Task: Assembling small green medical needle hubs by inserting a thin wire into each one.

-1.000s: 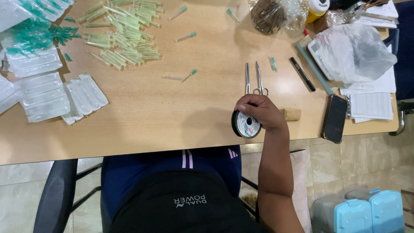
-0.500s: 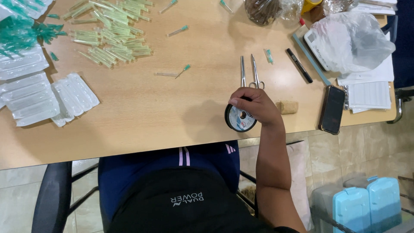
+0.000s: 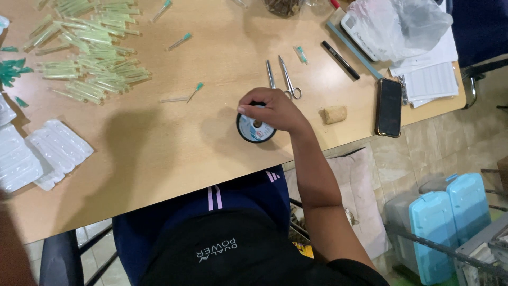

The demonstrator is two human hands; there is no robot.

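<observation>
One bare forearm and right hand (image 3: 278,110) show, with no sleeve, watch or ring on them. The person wears dark navy trousers (image 3: 211,204) with pale pink stripes running down each thigh, and a black top (image 3: 227,249) with small white lettering near its lower edge.

The right hand (image 3: 275,110) half-covers the spool (image 3: 255,128).

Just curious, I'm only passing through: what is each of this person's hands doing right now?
Right hand: curled over a small round spool on the wooden table, gripping it.
Left hand: not in view, so it cannot be told.
</observation>
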